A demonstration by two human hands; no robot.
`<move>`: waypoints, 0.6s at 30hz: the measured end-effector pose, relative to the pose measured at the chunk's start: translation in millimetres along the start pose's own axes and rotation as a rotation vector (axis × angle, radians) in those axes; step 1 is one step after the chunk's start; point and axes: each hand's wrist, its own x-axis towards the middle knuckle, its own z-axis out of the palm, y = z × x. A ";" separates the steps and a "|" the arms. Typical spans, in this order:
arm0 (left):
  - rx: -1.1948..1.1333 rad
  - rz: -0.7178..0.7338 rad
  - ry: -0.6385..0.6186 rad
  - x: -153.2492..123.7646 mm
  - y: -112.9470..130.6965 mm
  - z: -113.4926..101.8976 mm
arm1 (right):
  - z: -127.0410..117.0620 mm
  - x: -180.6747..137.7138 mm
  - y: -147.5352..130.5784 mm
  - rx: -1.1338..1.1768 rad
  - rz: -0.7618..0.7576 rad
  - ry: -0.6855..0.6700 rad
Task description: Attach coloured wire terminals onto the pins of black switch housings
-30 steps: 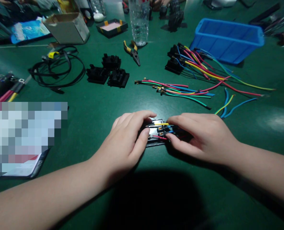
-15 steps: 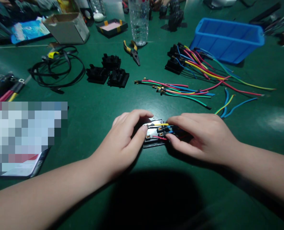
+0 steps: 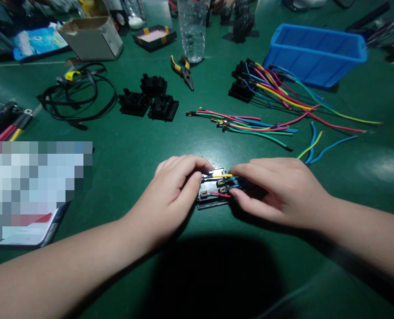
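A black connector block (image 3: 212, 195) lies on the green table (image 3: 123, 159) between my hands, with yellow, blue and red wires plugged into it. My left hand (image 3: 172, 190) grips its left end, thumb and forefinger curled round it. My right hand (image 3: 276, 188) pinches the wires (image 3: 228, 185) at the block's right side, fingers closed. The wires' far ends are hidden under my right hand.
Loose coloured wires (image 3: 243, 124) lie just beyond my hands. Three black blocks (image 3: 148, 99), pliers (image 3: 182, 71), a water bottle (image 3: 192, 29), wired blocks (image 3: 250, 82), a blue bin (image 3: 316, 53), a black cable coil (image 3: 79, 95), a cardboard box (image 3: 90, 37) and a blurred card (image 3: 33, 190) surround them.
My left thumb and forefinger have shifted slightly along the block's left end, uncovering more of its face. My right hand stays on the wires.
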 end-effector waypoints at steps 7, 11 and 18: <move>0.066 0.033 -0.012 -0.1 -0.6 0.7 | 0.8 -0.2 0.0 -0.010 0.005 0.012; 0.151 0.080 -0.038 -0.3 -2.0 2.9 | 1.4 -0.4 0.5 -0.014 0.009 0.016; 0.175 0.091 -0.021 0.4 -4.4 4.9 | 1.9 -0.6 0.6 -0.023 -0.002 0.035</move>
